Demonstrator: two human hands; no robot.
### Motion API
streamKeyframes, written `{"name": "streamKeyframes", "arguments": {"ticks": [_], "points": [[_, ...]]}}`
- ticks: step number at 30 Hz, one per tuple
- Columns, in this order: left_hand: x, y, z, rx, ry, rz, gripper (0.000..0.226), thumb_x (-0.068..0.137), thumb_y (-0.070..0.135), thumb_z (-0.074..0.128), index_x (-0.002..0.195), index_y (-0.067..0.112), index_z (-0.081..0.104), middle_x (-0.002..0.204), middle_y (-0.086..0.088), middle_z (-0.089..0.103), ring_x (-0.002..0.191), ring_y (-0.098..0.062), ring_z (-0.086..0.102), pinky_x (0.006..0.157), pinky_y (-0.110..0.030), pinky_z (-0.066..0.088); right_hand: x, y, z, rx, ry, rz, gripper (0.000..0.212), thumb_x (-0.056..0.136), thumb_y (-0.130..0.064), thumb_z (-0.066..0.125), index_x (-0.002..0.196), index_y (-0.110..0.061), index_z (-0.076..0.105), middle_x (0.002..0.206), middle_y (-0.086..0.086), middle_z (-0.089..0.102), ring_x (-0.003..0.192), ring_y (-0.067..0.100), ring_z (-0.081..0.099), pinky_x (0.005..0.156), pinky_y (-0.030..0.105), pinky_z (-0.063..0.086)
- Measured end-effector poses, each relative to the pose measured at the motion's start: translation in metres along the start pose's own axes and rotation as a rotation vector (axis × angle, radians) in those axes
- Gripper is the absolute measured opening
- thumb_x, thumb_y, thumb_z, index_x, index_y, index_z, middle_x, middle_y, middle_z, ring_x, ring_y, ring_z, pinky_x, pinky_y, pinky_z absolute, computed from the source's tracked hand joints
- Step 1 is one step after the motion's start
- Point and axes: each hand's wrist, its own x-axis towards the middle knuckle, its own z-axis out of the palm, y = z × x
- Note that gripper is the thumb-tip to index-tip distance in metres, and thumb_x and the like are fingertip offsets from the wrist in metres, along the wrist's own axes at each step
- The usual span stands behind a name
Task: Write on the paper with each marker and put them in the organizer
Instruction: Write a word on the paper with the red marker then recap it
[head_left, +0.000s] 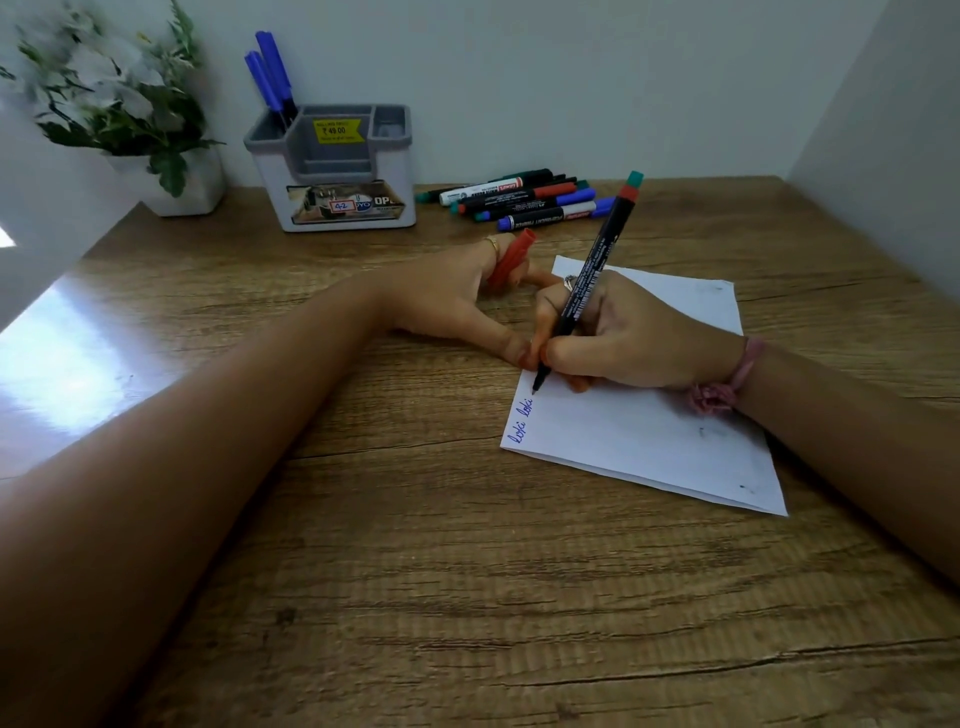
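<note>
The black marker (587, 280) stands tilted in the right hand (623, 343), fingers curled round its barrel, tip touching the paper (649, 431) just below the grip. Just left, the left hand (457, 296) grips a red cap (511, 260). Beyond both lie loose markers (519, 200) and the organizer (332, 166)

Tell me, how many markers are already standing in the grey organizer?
2. Both blue markers stand side by side, tilted left, in the organizer's back left compartment. The other compartments look empty, though their depths are partly hidden.
</note>
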Motion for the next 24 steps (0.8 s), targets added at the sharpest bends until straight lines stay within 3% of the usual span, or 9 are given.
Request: {"name": "streamKeyframes", "arguments": {"ticks": [5,8,10,13,16,20,24], "points": [[-0.0006,0.0017,0.0006,0.006,-0.005,0.008,0.086,0.06,0.034,0.079,0.131,0.024,0.032,0.108,0.034,0.039,0.098,0.021,0.039,0.08,0.005,0.033,0.001,-0.0012,0.0012,-0.048,0.012,0.001,0.01,0.078,-0.012,0.061,0.077,-0.002,0.062,0.053,-0.007,0.063,0.045,0.004,0.054,0.046,0.012,0.039],[0.0,0.0017,0.0003,0.021,-0.001,-0.006,0.068,0.059,0.036,0.079,0.111,0.036,0.036,0.098,0.034,0.039,0.085,0.028,0.041,0.073,0.005,0.032,0.0012,-0.0012,0.0005,-0.066,0.001,-0.011,0.027,0.073,-0.027,0.063,0.076,0.0,0.062,0.068,0.019,0.067,0.047,0.009,0.055,0.047,0.016,0.042],[-0.0009,0.0027,0.0003,0.009,0.0,-0.005,0.071,0.058,0.036,0.079,0.114,0.035,0.035,0.098,0.035,0.039,0.084,0.029,0.04,0.071,0.008,0.031,0.0017,-0.0008,0.0007,-0.057,0.014,-0.003,0.024,0.069,-0.031,0.062,0.071,-0.007,0.061,0.072,0.027,0.065,0.047,0.011,0.054,0.046,0.018,0.043],[-0.0027,0.005,0.0007,0.009,-0.004,-0.007,0.093,0.055,0.043,0.075,0.134,0.025,0.03,0.106,0.033,0.039,0.101,0.015,0.043,0.081,0.004,0.031,0.002,-0.0003,0.0012,-0.026,0.034,0.003,0.012,0.068,-0.031,0.062,0.068,-0.019,0.059,0.063,0.012,0.066,0.045,0.008,0.054,0.045,0.017,0.042],[-0.0024,0.0061,0.0011,0.023,-0.012,-0.006,0.102,0.053,0.047,0.075,0.139,0.02,0.027,0.109,0.031,0.04,0.11,0.003,0.041,0.088,-0.006,0.031,0.0013,0.0003,0.001,-0.037,0.034,-0.005,0.007,0.072,-0.022,0.064,0.068,-0.019,0.059,0.056,0.001,0.063,0.044,0.008,0.054,0.045,0.017,0.041],[-0.0029,0.0074,0.0017,0.025,-0.007,-0.019,0.103,0.052,0.048,0.076,0.138,0.021,0.028,0.115,0.024,0.043,0.115,-0.002,0.04,0.094,-0.013,0.032,0.0001,-0.0003,-0.0001,-0.008,0.031,-0.02,0.008,0.075,-0.011,0.061,0.069,-0.016,0.058,0.053,-0.001,0.061,0.044,0.008,0.053,0.045,0.016,0.042],[-0.0039,0.01,0.0014,0.018,-0.013,-0.021,0.101,0.051,0.047,0.075,0.138,0.023,0.028,0.112,0.031,0.041,0.113,0.003,0.04,0.089,-0.006,0.03,-0.0011,-0.0014,0.0001,-0.036,0.008,-0.01,0.009,0.076,-0.007,0.057,0.07,-0.013,0.059,0.055,-0.004,0.062,0.045,0.009,0.054,0.047,0.017,0.043]]}}
